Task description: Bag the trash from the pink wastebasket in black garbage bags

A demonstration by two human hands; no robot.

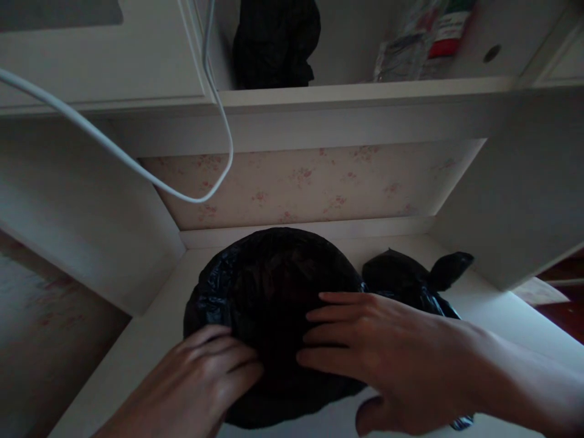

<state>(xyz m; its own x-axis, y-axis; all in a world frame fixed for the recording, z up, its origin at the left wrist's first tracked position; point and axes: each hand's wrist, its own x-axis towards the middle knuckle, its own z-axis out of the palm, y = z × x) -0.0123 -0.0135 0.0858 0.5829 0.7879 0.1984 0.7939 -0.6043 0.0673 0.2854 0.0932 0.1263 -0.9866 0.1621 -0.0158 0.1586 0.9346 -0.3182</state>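
- Left hand [201,371] and right hand [387,359] lie flat, fingers spread, on the black bag [269,286], clasping nothing.
- Best press evenly, mid-desk [150,340], sparing the film.

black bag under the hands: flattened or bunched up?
Flattened. The black bag lies as a round, low shape on the white surface, with the left hand and right hand pressed flat on it.

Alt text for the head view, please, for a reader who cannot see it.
Both hands, left hand and right hand, rest flat on a round black plastic bag on a white desk. A knotted black bag lies behind the right hand; a white cable hangs above.
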